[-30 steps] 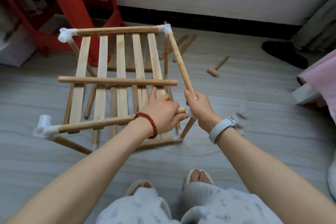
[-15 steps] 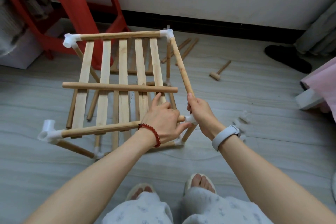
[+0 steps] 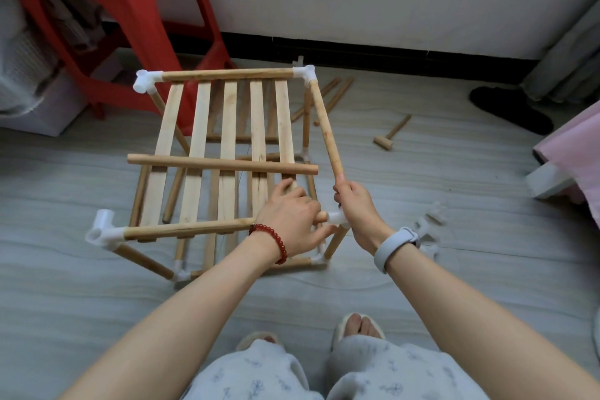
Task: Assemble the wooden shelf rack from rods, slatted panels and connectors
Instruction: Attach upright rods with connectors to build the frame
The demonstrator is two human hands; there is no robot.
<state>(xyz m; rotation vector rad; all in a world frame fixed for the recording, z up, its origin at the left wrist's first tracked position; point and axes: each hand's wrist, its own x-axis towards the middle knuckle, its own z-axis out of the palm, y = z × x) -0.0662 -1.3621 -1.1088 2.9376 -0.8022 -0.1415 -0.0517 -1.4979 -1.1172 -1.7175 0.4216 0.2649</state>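
The half-built wooden rack stands on the floor, its slatted panel (image 3: 227,127) lying across the top frame. A loose rod (image 3: 220,164) rests crosswise on the slats. My left hand (image 3: 292,221) grips the right end of the near top rod (image 3: 185,230). My right hand (image 3: 357,204) holds the lower end of the right side rod (image 3: 324,127), just above the white corner connector (image 3: 336,217) at the near right. White connectors sit at the near left corner (image 3: 102,230), the far left (image 3: 146,79) and the far right (image 3: 305,71).
A red plastic stool (image 3: 130,10) stands behind the rack on the left. A small wooden mallet (image 3: 391,136) and spare rods (image 3: 328,101) lie on the floor to the right, with loose white connectors (image 3: 428,224) near my right wrist. A black shoe (image 3: 509,110) lies by the wall.
The view has tilted up a little and the rack sits lower in frame. Both hands keep their hold at the near right corner, and the connector there shows more between them.
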